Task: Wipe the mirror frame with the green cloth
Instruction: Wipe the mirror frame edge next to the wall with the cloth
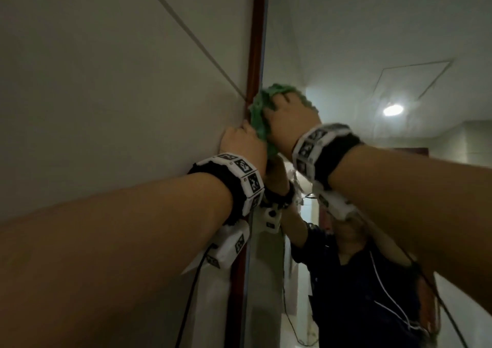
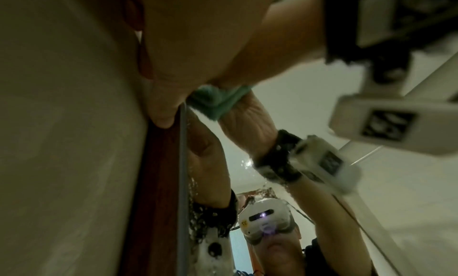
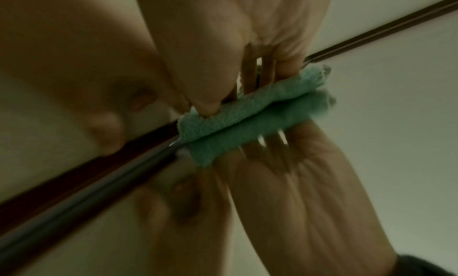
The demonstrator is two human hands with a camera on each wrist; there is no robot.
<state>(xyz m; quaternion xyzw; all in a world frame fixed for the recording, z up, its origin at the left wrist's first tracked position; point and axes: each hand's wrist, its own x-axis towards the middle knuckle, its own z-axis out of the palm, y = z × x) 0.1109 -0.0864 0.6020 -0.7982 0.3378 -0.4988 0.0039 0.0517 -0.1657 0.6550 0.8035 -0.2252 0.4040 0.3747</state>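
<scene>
High against the wall, both hands work at the mirror's left edge. Right hand (image 1: 290,115) lies over the bunched green cloth (image 1: 262,113), fingers curled into it and pressing it where glass meets frame; the right wrist view shows fingertips (image 3: 210,106) digging into the cloth (image 3: 247,108), its reflection doubled just below. Left hand (image 1: 241,141) sits just beside and below, touching the cloth's lower edge, resting on the wall with a thumb (image 2: 162,112) on the frame; its fingers are hidden from every view, so spread or curled cannot be told. Mirror frame (image 1: 255,54): narrow dark red-brown strip running vertically, wall (image 1: 106,81) to its left, mirror glass (image 1: 346,41) to its right. Step in hand, by judgement: wiping the left vertical rail, cloth roughly mid-height in view; much rail shows above and below. Next move likely calls for sliding the cloth along the strip with steady pressure, keeping it on wood rather than glass. Writing: wrist bands (image 1: 247,174) carry black-and-white square markers, no readable text; the headset (image 2: 265,219) reflected in the glass bears a small yellow tag, apparently mirrored digits, not reliably legible.
</scene>
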